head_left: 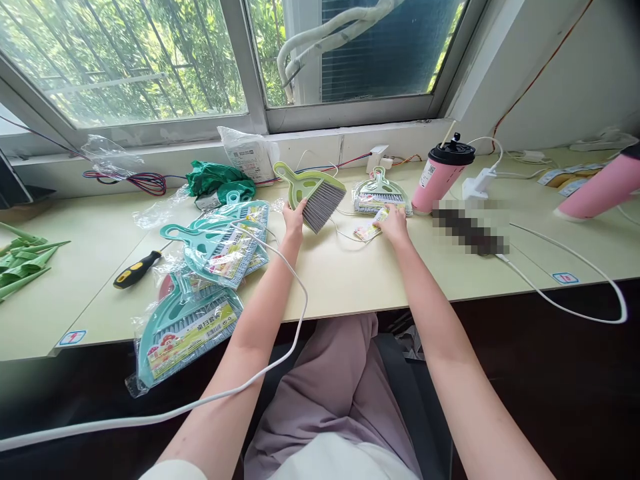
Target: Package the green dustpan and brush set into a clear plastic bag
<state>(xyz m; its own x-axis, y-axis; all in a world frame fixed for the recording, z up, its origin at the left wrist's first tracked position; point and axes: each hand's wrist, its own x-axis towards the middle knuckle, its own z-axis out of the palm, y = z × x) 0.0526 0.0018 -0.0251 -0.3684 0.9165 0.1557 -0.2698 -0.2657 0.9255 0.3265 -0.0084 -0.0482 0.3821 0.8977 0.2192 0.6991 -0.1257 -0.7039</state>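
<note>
White cable (150,419) left of the pink cup (434,187), left hand (294,221) clamped on green dustpan and brush (324,203) left of the cup, right hand (395,225) pinching printed card (367,232) nearer it, hands apart.

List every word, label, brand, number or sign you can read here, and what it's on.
No text reads with certainty.
Front wrapped dustpan-and-brush set: large printed characters, too blurred.
Card at the right hand: too small.
Printed plastic bag: too small.
Label on straw-topped pink cup: too small.
Left desk sticker, right desk sticker: too blurred.
</note>
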